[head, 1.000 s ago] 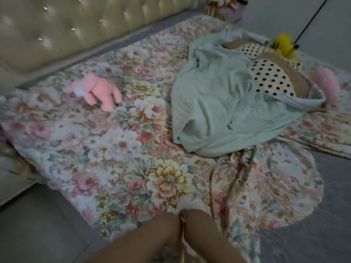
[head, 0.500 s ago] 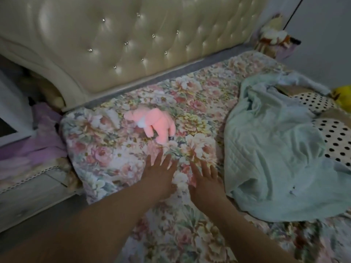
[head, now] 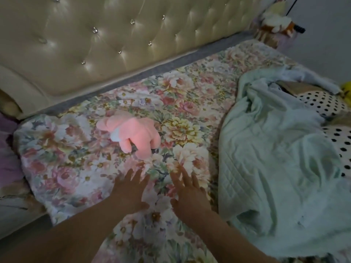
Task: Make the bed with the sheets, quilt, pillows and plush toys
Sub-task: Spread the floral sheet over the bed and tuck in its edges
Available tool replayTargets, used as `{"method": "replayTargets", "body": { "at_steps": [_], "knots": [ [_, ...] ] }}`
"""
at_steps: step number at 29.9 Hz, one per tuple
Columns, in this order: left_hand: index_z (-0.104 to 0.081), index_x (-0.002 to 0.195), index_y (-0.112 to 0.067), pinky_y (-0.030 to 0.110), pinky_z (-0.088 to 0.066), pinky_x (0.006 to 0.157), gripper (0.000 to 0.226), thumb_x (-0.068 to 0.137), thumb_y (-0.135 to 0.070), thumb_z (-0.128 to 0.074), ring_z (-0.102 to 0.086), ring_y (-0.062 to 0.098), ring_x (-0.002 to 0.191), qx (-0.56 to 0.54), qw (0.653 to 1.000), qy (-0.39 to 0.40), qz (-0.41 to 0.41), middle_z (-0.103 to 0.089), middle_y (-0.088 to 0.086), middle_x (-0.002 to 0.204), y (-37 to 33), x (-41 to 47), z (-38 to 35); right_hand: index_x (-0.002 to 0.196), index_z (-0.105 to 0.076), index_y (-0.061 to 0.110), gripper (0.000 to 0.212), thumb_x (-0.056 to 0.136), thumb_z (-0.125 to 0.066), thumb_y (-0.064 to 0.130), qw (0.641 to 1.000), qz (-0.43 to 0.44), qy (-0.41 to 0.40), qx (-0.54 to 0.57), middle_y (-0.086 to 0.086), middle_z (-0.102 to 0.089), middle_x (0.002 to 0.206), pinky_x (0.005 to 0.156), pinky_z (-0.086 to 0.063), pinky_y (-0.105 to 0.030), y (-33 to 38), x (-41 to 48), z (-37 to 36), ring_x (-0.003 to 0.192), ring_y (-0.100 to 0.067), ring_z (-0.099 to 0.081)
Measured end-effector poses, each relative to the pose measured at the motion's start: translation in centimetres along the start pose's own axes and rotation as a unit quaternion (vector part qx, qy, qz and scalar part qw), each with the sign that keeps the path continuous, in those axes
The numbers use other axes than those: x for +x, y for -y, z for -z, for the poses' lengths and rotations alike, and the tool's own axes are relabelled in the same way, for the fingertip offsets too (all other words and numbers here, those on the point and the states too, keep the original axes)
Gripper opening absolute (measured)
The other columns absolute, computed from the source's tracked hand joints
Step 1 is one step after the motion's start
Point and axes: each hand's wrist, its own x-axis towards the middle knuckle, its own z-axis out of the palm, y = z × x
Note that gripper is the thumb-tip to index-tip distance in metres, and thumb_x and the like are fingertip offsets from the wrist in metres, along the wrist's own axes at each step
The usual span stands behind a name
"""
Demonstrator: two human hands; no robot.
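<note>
A floral sheet [head: 62, 164] covers the bed up to the headboard. My left hand [head: 129, 188] and my right hand [head: 187, 190] lie flat on it side by side, fingers spread, holding nothing. A pink plush toy [head: 133, 132] lies just beyond my fingertips, apart from them. To the right a pale green quilt [head: 275, 177] sits crumpled. It partly covers a polka-dot pillow [head: 326, 105]. A yellow plush toy [head: 346, 92] peeks in at the right edge.
A cream tufted headboard [head: 114, 38] runs along the far side. A brown and white plush toy [head: 277, 25] sits at the far right corner by the wall. Purple fabric [head: 7, 154] hangs off the left edge, beside a low ledge [head: 15, 215].
My hands have slid forward over the sheet from its near edge toward the pink plush toy. The view has closed in on the head of the bed.
</note>
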Motion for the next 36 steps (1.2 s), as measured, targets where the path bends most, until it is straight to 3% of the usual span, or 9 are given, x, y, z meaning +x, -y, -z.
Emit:
{"method": "replayTargets", "body": {
  "at_steps": [3,8,14,18,22,24,28,32,36],
  "knots": [
    [0.009,0.155,-0.021,0.059,-0.009,0.114,0.110,0.080,-0.077,-0.048,0.003,0.040,0.148,-0.004,0.998,-0.041,0.043,0.010,0.011,0.162,0.9,1.7,0.4,0.153,-0.005,0.038,0.073,0.096,-0.049,0.025,0.998,0.060,0.002,-0.027,0.000,-0.002,0.163,0.117,-0.022,-0.050,0.2,2.6,-0.9,0.149,-0.029,-0.004],
    [-0.062,0.125,0.001,0.065,-0.050,0.083,0.103,0.059,-0.078,-0.062,-0.059,0.047,0.113,-0.017,0.993,-0.101,0.059,-0.058,0.026,0.129,8.6,5.2,-1.7,0.152,-0.028,0.021,0.070,0.088,-0.053,0.009,0.979,0.205,0.003,-0.015,-0.017,-0.028,0.155,0.107,-0.039,-0.051,8.4,10.7,-4.7,0.141,-0.039,-0.030],
    [-0.034,0.149,-0.016,0.073,-0.042,0.086,0.101,0.079,-0.087,-0.016,-0.041,0.057,0.126,-0.067,0.990,-0.084,0.094,-0.034,0.014,0.153,16.8,4.7,-6.4,0.152,-0.012,0.043,0.066,0.096,-0.047,0.041,0.973,0.204,0.062,-0.087,-0.001,0.007,0.163,0.115,-0.004,-0.063,15.1,16.4,-8.7,0.147,-0.040,0.009],
    [0.029,0.145,-0.031,0.071,-0.008,0.110,0.106,0.086,-0.068,-0.051,0.016,0.050,0.142,-0.090,0.978,0.025,0.189,0.038,-0.002,0.151,17.9,3.8,-7.2,0.153,-0.008,0.038,0.063,0.098,-0.036,0.051,0.935,0.286,0.133,-0.162,0.004,0.020,0.161,0.109,0.012,-0.068,20.1,15.9,-9.6,0.146,-0.034,0.020],
    [-0.004,0.155,-0.015,0.057,-0.001,0.118,0.076,0.098,-0.048,-0.041,0.009,0.041,0.147,-0.019,0.984,-0.028,0.177,0.009,0.013,0.162,17.6,4.6,-3.4,0.155,-0.010,0.028,0.068,0.098,-0.046,0.031,0.966,0.229,0.078,-0.085,0.002,0.008,0.163,0.117,-0.004,-0.059,19.8,16.4,-8.9,0.149,-0.030,0.007],
    [-0.035,0.145,-0.012,0.041,-0.020,0.117,0.049,0.099,-0.030,-0.041,-0.019,0.032,0.144,-0.015,0.981,-0.109,0.159,-0.025,0.014,0.154,18.3,5.7,-1.4,0.154,-0.017,0.021,0.074,0.090,-0.054,0.018,0.980,0.191,0.028,-0.038,-0.006,-0.006,0.163,0.116,-0.021,-0.054,19.0,17.2,-8.0,0.148,-0.036,-0.009],
    [-0.043,0.136,-0.013,0.037,-0.043,0.098,0.050,0.088,-0.003,-0.051,-0.045,0.028,0.124,-0.047,0.958,-0.199,0.199,-0.040,0.011,0.137,23.0,11.1,3.1,0.139,-0.047,0.002,0.071,0.069,-0.059,-0.007,0.962,0.259,-0.074,0.043,-0.023,-0.046,0.142,0.092,-0.051,-0.044,21.1,21.4,-5.5,0.124,-0.041,-0.052],
    [-0.032,0.143,-0.007,0.045,-0.040,0.105,0.057,0.090,-0.005,-0.053,-0.035,0.034,0.132,-0.086,0.950,-0.205,0.218,-0.029,0.015,0.145,28.4,15.4,5.2,0.130,-0.054,0.004,0.038,0.093,-0.048,0.000,0.943,0.297,-0.145,0.037,-0.018,-0.038,0.147,0.101,-0.041,-0.036,26.6,27.4,-1.0,0.135,-0.032,-0.038],
    [-0.035,0.140,-0.005,0.045,-0.037,0.106,0.057,0.087,-0.008,-0.058,-0.033,0.035,0.132,-0.117,0.941,-0.200,0.246,-0.030,0.014,0.144,32.0,17.3,5.9,0.136,-0.045,0.003,0.042,0.095,-0.043,0.002,0.955,0.234,-0.150,-0.107,-0.015,-0.033,0.148,0.107,-0.035,-0.037,30.3,35.6,2.4,0.134,-0.032,-0.037]
  ]
}}
